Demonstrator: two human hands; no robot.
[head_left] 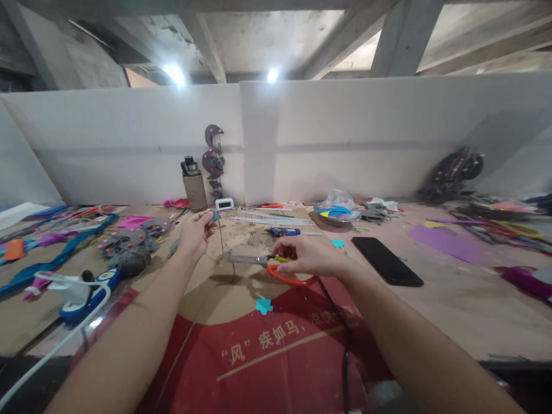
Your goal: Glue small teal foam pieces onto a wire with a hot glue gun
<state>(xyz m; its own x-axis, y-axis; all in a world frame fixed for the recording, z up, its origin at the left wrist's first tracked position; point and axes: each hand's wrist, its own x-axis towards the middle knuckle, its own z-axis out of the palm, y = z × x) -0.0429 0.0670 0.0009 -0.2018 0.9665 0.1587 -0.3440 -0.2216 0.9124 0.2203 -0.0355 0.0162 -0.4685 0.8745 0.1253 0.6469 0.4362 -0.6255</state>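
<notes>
My left hand (199, 231) is raised over the cardboard, fingers pinched on a small teal piece (215, 215). From that piece a thin grey yarn (221, 238) hangs down. In my right hand (308, 254) is a pair of scissors (252, 260) with orange-red handles, the blades pointing left close to the yarn's lower part. Whether the blades touch the yarn I cannot tell. A turquoise flower-shaped cutout (264, 305) lies on the red part of the cardboard, below the scissors. Beyond my right hand lies another turquoise cutout (338, 244).
A black phone (387, 260) lies at right. A bottle (194, 187) and a small white clock-like device (224, 204) stand at the back. The blue glue gun-like tool (284, 232) lies behind the scissors. A blue power strip (90, 296) with a white cable is at left.
</notes>
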